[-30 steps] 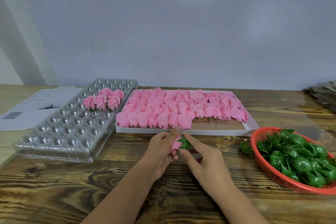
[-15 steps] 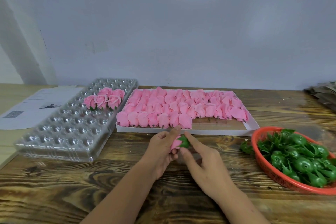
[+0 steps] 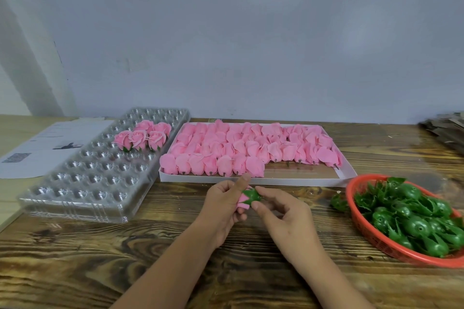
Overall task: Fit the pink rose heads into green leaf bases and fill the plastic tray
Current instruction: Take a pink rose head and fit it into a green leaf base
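Observation:
My left hand [image 3: 223, 204] grips a pink rose head [image 3: 243, 203] low over the table, in front of the white box. A green leaf base [image 3: 251, 196] sits on the rose's end, and my right hand [image 3: 282, 216] pinches that base between thumb and forefinger. The clear plastic tray [image 3: 82, 183] lies at the left, with several finished roses [image 3: 141, 137] in its far cells. The white box [image 3: 296, 177] in the middle holds several loose pink rose heads [image 3: 241, 148]. A red basket [image 3: 369, 236] at the right holds several green leaf bases [image 3: 414, 218].
Printed paper sheets [image 3: 42, 148] lie left of the tray. One stray leaf base [image 3: 339, 203] lies on the wooden table beside the basket. A stack of brown cardboard [image 3: 447, 130] sits at the far right edge. A pale wall stands close behind the table.
My hands stay together at the same spot. The green base now sits further over the rose head, and my right fingers have shifted slightly around it.

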`<state>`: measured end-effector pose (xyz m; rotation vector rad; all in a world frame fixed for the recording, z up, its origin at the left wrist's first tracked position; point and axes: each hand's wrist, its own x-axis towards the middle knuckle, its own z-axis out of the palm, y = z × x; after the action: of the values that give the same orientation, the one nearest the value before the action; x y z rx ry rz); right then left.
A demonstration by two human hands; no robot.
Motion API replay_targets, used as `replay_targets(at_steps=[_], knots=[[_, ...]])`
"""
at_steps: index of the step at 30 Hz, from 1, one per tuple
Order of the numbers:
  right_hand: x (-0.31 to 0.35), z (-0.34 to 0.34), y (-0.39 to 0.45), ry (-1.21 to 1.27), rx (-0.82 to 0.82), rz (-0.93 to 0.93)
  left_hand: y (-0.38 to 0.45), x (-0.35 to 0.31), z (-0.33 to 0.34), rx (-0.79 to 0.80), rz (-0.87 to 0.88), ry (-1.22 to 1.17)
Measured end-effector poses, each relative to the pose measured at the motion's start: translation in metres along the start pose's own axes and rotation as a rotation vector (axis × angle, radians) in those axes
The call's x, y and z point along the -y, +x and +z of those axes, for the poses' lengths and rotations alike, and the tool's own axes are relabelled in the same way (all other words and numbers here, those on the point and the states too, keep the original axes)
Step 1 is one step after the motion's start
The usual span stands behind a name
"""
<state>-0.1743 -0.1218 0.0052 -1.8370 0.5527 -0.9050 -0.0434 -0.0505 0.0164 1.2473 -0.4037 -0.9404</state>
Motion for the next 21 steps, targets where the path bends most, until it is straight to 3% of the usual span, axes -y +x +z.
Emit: replay_targets(at_steps=[9,21], knots=[[0.0044,-0.003,0.0048,0.13,-0.006,0.066,-0.0001,-0.0002,-0.0004,0.011,0.023,0.031],[0.001,-0.0076,0.0097,0.183,-0.153,0.079,-0.0029,-0.0077,-0.0048,0.144,0.001,-0.114]])
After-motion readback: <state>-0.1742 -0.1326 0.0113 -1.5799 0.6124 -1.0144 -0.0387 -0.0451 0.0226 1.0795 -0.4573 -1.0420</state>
